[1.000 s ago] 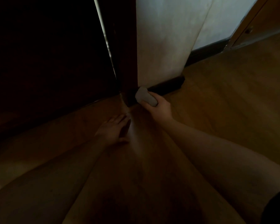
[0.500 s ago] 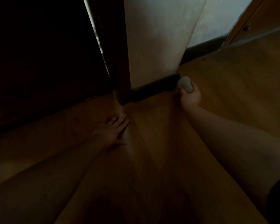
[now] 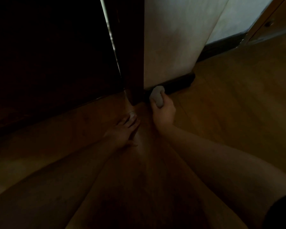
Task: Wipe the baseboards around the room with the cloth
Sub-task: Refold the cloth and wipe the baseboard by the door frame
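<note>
I have the wooden floor (image 3: 229,113) filling most of my view, dim and warm, running up to a pale wall (image 3: 172,43) that turns a corner, with a dark door frame (image 3: 130,63) to its left. Along the foot of that wall runs the short dark baseboard (image 3: 180,83), the strip I am working on; a further stretch (image 3: 221,45) shows beyond the corner and, I judge, awaits its turn. My left hand (image 3: 124,131) lies flat on the floor with fingers straight and spread, holding nothing, most likely there to prop my weight while I lean low. My right hand (image 3: 163,111) curls round the pale cloth (image 3: 157,95), bunched into a wad so it presses firmly, and pushes it against the baseboard's left end, just beside the door frame.
</note>
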The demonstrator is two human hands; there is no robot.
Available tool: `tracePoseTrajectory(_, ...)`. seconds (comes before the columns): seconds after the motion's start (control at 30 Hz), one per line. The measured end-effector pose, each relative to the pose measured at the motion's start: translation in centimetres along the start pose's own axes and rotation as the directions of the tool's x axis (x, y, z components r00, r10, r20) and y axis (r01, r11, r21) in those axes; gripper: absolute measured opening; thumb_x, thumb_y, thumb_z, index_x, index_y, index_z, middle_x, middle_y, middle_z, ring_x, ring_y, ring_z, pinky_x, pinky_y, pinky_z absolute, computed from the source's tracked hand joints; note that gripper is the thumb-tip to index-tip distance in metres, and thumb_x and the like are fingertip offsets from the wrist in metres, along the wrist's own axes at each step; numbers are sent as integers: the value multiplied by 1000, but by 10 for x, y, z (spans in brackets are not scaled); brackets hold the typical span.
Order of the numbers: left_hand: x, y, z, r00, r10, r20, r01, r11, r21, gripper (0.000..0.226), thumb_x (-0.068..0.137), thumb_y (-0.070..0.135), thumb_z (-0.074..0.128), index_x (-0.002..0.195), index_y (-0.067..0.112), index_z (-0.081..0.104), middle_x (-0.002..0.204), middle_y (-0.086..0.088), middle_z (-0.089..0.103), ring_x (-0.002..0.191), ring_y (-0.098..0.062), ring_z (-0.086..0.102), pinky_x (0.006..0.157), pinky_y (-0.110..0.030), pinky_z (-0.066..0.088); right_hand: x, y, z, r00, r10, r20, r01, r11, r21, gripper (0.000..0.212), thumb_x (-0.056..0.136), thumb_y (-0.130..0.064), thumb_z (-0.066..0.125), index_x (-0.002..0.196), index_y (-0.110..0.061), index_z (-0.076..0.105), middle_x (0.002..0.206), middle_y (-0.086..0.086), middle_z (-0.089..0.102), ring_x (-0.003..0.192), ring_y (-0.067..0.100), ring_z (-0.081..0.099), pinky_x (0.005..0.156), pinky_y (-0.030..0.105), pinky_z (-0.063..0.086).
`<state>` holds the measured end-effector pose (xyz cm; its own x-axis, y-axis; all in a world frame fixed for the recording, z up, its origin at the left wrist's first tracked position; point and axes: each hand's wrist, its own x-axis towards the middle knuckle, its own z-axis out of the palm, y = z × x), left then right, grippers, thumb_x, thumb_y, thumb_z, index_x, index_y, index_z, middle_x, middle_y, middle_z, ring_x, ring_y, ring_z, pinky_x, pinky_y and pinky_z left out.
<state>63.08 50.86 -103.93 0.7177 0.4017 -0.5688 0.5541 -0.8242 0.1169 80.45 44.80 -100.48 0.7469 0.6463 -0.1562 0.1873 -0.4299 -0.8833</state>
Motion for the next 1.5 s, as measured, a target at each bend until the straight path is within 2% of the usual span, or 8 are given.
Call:
tracePoseTrajectory(0.2, 1, -4, 3, 1000, 17, -21, -16, 999, 38, 103, 86, 71, 51, 155, 32, -16, 159, 5, -26, 152, -27, -9, 121, -46, 8, -12, -3, 5, 987, -74, 143, 76, 997, -11, 58, 93, -31, 67, 145, -17, 47, 142, 8, 52, 127, 20, 50, 98, 19, 35)
tracePoseTrajectory(0.37, 1, -3, -2, 1000, 13, -24, -11, 997, 75, 104, 84, 73, 51, 156, 32, -12, 163, 3, -19, 152, -27, -4, 121, -47, 13, 6, 21, -38, 922, -259, 287, 298, 949, -101, 54, 89, -33, 72, 138, -18, 55, 134, 4, 59, 118, 12, 56, 97, 25, 44)
tracePoseTrajectory(0.57, 4, 0, -12, 1000, -9, -9, 9, 994, 105, 109, 80, 71, 60, 158, 29, -4, 165, 2, -13, 152, -26, 2, 120, -47, 20, 65, 47, -107, 991, 60, -122, -66, 997, -42, 57, 91, -33, 67, 144, -25, 47, 141, 0, 54, 120, 13, 54, 96, 26, 45)
tracePoseTrajectory(0.73, 3, 0, -9, 1000, -29, -9, 29, 996, 81, 109, 80, 71, 59, 157, 32, -6, 164, 5, -17, 152, -24, -1, 119, -47, 19, 96, 61, -133, 956, 201, -213, -213, 976, -38, 62, 90, -35, 67, 146, -22, 45, 143, 7, 52, 128, 26, 52, 97, 27, 38)
tracePoseTrajectory(1.0, 1, -1, -9, 999, -20, -26, 22, 997, 80, 107, 81, 73, 56, 156, 33, -9, 164, 7, -17, 152, -20, -4, 119, -45, 14, 98, 37, -82, 969, 220, -113, -220, 975, 18, 63, 90, -21, 62, 149, -26, 40, 135, 7, 58, 120, 26, 57, 100, 35, 46)
tracePoseTrajectory(1.13, 1, -2, -8, 1000, -23, -4, 23, 998, 59, 108, 81, 72, 57, 156, 33, -9, 164, 7, -18, 152, -21, -6, 120, -47, 15, 64, 36, -45, 997, 63, -53, -67, 995, -79, 43, 93, -25, 59, 134, -15, 51, 117, 7, 65, 106, 24, 62, 81, 24, 43)
tracePoseTrajectory(1.3, 0, -1, -9, 999, -7, -35, 10, 997, 80, 107, 81, 72, 58, 157, 33, -7, 165, 6, -14, 152, -22, -2, 118, -45, 16, 25, 24, 2, 989, 146, -7, -147, 988, -54, 66, 91, -22, 62, 151, -17, 35, 140, 11, 53, 127, 27, 51, 106, 34, 41)
tracePoseTrajectory(1.5, -4, 2, -10, 998, -14, -53, 19, 995, 96, 106, 81, 70, 58, 157, 31, -5, 166, 4, -11, 152, -24, 1, 117, -46, 19, -1, 16, 21, 988, 91, 124, -81, 993, -84, 62, 91, -24, 64, 148, -13, 41, 133, 14, 58, 122, 29, 55, 97, 26, 40)
